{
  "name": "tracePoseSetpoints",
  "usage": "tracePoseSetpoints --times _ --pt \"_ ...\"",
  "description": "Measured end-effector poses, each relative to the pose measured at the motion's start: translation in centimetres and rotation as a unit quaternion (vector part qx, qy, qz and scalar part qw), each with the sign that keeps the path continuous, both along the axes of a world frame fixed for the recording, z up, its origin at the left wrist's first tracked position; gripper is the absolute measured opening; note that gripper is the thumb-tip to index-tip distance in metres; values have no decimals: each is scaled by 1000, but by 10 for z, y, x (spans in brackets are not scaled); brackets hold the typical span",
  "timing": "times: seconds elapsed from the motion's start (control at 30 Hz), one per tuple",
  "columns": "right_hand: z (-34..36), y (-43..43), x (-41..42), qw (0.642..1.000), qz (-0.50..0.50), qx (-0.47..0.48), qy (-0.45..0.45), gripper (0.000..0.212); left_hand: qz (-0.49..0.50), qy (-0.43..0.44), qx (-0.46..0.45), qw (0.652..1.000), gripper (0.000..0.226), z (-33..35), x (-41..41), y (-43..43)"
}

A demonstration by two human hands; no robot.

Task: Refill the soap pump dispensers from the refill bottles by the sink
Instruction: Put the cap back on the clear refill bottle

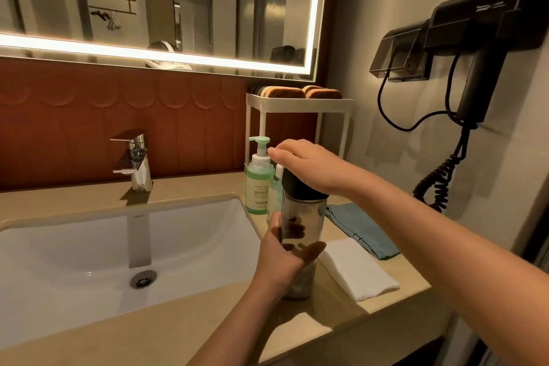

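Observation:
A clear grey bottle (307, 218) with a black cap (297, 186) stands upright on the counter to the right of the sink. My left hand (285, 255) grips its body from the left, fingers showing through the clear wall. My right hand (312, 166) covers the black cap from above, fingers curled round it. Just behind stands a green pump dispenser (259, 184) with a white-green pump head. A smaller green bottle (276, 190) with a white top is partly hidden between the two.
The white sink (118, 246) with a chrome tap (135, 157) lies to the left. A white folded towel (356, 270) and a blue cloth (362, 229) lie to the right. A white rack (297, 107) stands behind; a hair dryer (481, 38) hangs on the right wall.

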State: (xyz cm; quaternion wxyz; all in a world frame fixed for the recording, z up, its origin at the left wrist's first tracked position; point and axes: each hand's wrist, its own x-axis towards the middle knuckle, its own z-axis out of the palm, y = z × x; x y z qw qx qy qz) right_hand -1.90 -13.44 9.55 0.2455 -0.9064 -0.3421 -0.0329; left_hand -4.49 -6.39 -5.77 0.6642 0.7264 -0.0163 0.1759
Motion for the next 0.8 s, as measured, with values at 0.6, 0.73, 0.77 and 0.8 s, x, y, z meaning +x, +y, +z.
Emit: tracePoseSetpoints --times 0.6,0.73,0.77,0.8 --pt "5 -19 -11 996 42 -31 76 50 -15 -28 -8 999 65 -1 1 2" --pt "20 -45 -13 992 70 -101 37 53 -7 -36 25 999 65 -3 1 3" --pt "20 -44 -12 992 53 -118 -8 54 -6 -40 27 999 62 -3 1 3" --pt "17 -41 -10 990 25 -130 -44 53 -7 -42 30 999 58 -2 2 2"
